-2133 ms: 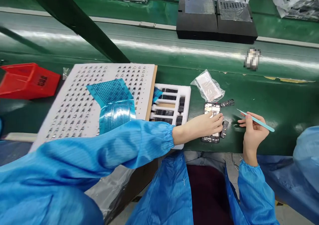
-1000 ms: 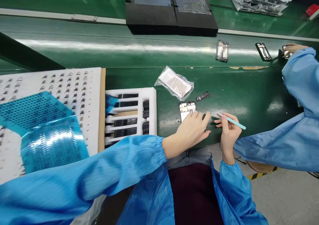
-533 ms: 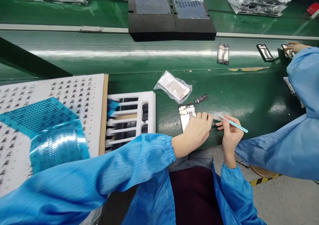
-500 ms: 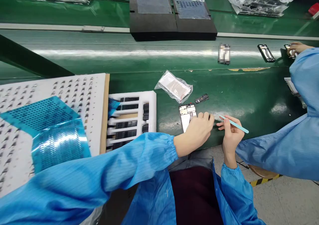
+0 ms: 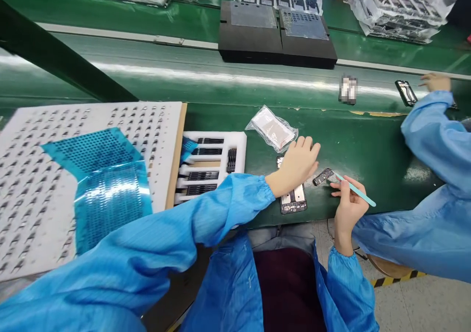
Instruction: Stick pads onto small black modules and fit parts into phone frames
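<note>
A black phone frame (image 5: 293, 200) lies on the green bench in front of me. My left hand (image 5: 300, 161) rests flat over its far end, fingers stretched out and together, just below a clear plastic bag (image 5: 272, 128). My right hand (image 5: 349, 205) pinches a thin teal tool (image 5: 356, 191). The tool's tip touches a small black part (image 5: 323, 176) lying right of the phone frame.
A white foam tray (image 5: 241, 140) of black strips and a large white parts tray (image 5: 44, 140) with blue film (image 5: 99, 175) lie to the left. Black blocks (image 5: 275, 38) sit beyond the belt. A co-worker's blue sleeve (image 5: 434, 175) and hand (image 5: 436, 82) are at the right, near another phone frame (image 5: 405, 91).
My left hand has slid from the phone frame's near part to its far end and flattened. The teal tool's tip has come down onto the small black part.
</note>
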### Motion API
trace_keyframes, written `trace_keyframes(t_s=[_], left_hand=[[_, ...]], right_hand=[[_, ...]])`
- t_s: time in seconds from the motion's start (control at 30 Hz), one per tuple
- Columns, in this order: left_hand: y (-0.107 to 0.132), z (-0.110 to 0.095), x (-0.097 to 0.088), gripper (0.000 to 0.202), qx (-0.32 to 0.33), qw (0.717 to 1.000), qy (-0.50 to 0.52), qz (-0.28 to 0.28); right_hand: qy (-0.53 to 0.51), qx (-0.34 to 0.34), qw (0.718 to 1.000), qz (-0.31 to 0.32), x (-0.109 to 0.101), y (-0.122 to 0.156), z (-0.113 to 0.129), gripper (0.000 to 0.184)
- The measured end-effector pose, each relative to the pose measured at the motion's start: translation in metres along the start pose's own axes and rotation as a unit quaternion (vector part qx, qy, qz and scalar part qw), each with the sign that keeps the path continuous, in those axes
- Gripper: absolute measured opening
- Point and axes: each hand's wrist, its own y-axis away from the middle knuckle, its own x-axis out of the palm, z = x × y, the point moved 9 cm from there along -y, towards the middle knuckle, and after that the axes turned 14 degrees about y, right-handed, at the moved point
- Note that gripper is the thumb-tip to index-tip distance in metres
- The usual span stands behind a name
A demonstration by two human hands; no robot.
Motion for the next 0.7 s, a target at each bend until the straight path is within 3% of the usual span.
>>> trace_keyframes(t_s=[0.17,0.47,0.6,0.7], left_hand=[[-0.021,0.024,0.002,0.019,-0.002,1.0,0.012,-0.003],[-0.02,0.015,-0.002,0.023,0.056,0.998,0.042,-0.001],[0.007,0.032,-0.033,0.034,0.062,0.996,0.07,-0.008],[0.062,0.06,-0.073,0.029,0.046,0.993,0.092,-0.056]], right_hand=[[0.046,-0.019,0.998,0.042,0.016,0.017,0.011,0.034],[0.031,-0.029,0.997,0.057,0.036,0.016,0.017,0.036],[0.03,-0.029,0.998,0.053,0.038,0.014,0.022,0.036],[0.048,-0.056,0.997,0.021,0.027,0.018,0.038,0.031]])
